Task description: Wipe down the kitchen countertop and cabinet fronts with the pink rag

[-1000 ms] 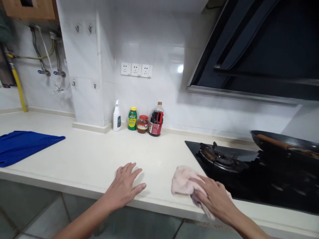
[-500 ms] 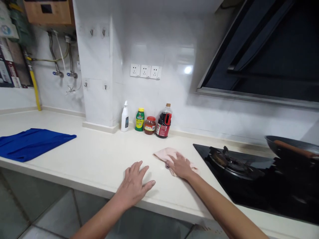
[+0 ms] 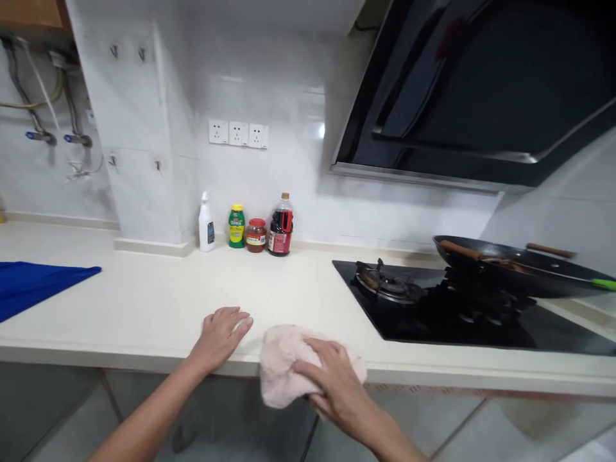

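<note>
A pale pink cleaning cloth (image 3: 285, 366) lies bunched over the counter's front edge, partly hanging down in front of it. My right hand (image 3: 337, 378) grips it from the right, thumb on top and some fingers hidden beneath. Off to the left, my left hand (image 3: 222, 335) rests on the white countertop (image 3: 158, 298) near the edge, holding nothing, its fingers stretched out. A gap separates that hand from the cloth.
Against the wall stand a white spray bottle (image 3: 206, 224), a green bottle (image 3: 237, 227), a red-lidded jar (image 3: 256, 236) and a dark sauce bottle (image 3: 281, 228). A blue cloth (image 3: 43, 282) lies left. Right are a gas stove (image 3: 409, 321), a wok (image 3: 520, 276) and a range hood (image 3: 457, 96).
My right hand has drawn the pink cloth back from the countertop to its front edge. My left hand has settled near the edge. The view has turned right, showing more stove.
</note>
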`<action>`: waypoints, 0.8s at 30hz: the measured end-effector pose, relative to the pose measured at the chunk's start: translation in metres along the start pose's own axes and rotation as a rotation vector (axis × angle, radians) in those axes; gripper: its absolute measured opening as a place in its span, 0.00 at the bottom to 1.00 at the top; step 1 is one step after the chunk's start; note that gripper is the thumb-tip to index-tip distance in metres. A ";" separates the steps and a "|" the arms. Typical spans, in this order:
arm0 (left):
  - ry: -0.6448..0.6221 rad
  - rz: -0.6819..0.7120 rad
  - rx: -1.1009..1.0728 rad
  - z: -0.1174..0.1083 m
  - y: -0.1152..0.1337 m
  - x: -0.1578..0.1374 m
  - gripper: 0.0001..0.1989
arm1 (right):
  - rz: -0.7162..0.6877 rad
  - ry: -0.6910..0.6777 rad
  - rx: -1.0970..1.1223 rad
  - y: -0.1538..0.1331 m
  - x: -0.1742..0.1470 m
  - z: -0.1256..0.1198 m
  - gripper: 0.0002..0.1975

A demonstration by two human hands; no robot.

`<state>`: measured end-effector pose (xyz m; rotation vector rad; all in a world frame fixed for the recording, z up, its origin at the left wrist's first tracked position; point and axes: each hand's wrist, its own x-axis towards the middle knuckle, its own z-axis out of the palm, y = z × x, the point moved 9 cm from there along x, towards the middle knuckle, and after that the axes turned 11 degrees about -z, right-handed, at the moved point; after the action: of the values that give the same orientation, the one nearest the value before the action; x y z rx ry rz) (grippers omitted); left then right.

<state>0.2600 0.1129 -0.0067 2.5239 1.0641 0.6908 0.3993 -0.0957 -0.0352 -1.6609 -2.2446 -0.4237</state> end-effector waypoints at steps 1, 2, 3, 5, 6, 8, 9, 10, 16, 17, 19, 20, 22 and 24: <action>-0.011 0.009 0.002 0.001 0.002 0.000 0.23 | 0.033 0.039 -0.046 0.014 -0.019 -0.001 0.34; -0.018 0.012 0.003 0.001 0.003 -0.001 0.23 | 0.074 0.077 -0.086 0.029 -0.039 -0.003 0.36; -0.021 0.011 0.004 0.001 0.003 -0.001 0.23 | 0.119 0.107 -0.120 0.047 -0.059 -0.004 0.37; -0.017 0.004 0.005 0.001 0.002 0.000 0.23 | 0.209 0.141 -0.174 0.083 -0.101 -0.008 0.41; -0.014 0.001 0.004 0.001 0.001 0.000 0.23 | 0.244 0.140 -0.208 0.099 -0.121 -0.011 0.41; -0.013 -0.006 -0.008 0.002 -0.001 0.001 0.24 | 0.299 0.123 -0.291 0.129 -0.160 -0.019 0.38; -0.015 -0.007 -0.017 0.003 -0.002 0.001 0.24 | 0.322 0.115 -0.333 0.141 -0.179 -0.024 0.36; -0.020 -0.006 -0.027 0.003 -0.002 0.001 0.24 | 0.347 0.111 -0.372 0.152 -0.196 -0.031 0.34; -0.031 0.015 -0.041 0.005 0.003 0.000 0.24 | 0.475 0.110 -0.501 0.177 -0.237 -0.058 0.33; -0.024 0.025 -0.033 0.004 0.005 -0.001 0.24 | 0.486 0.091 -0.507 0.174 -0.230 -0.056 0.32; -0.008 0.044 -0.009 0.003 0.010 -0.002 0.24 | 0.485 0.038 -0.498 0.163 -0.205 -0.047 0.31; -0.001 0.050 0.003 0.003 0.012 -0.002 0.24 | 0.477 0.013 -0.487 0.154 -0.188 -0.041 0.32; 0.005 0.054 0.017 0.002 0.013 -0.002 0.24 | 0.436 -0.018 -0.458 0.132 -0.149 -0.028 0.33; 0.009 0.049 0.016 0.002 0.013 -0.003 0.24 | 0.380 -0.023 -0.422 0.105 -0.105 -0.016 0.33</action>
<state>0.2669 0.1019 -0.0028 2.5705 1.0175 0.7106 0.5301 -0.1635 -0.0596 -2.2513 -1.8752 -0.8205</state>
